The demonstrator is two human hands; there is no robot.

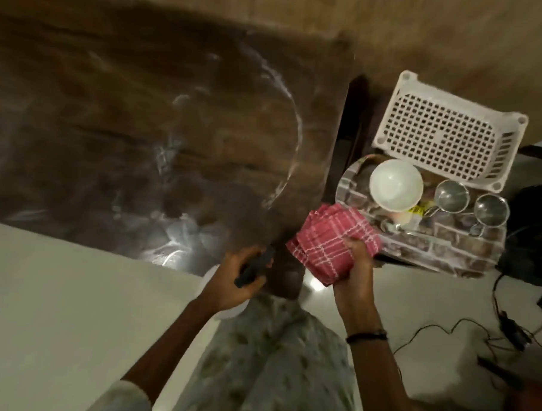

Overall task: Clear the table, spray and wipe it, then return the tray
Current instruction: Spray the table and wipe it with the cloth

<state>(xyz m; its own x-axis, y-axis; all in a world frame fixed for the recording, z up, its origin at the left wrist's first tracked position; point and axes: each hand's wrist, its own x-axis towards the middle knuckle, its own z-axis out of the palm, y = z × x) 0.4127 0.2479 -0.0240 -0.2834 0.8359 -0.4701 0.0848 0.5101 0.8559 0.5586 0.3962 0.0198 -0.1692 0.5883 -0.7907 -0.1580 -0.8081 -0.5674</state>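
Though blurred, right hand point(355, 265) grips cloth point(330, 239).

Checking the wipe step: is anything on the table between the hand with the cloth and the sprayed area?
Nothing visible. The right hand grips the red checked cloth at the table corner; the streaked surface beside it is bare. The dishes sit on the tray, off the table.

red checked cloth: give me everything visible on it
The cloth is red-pink with a white check, woven fabric by its look, folded into a thick stack of several layers. The right hand grips its near edge, fingers curled over the top. It sits tilted at the brown table's right near corner, its far edge overlapping the patterned tray. Whether it rests on the table cannot be told.
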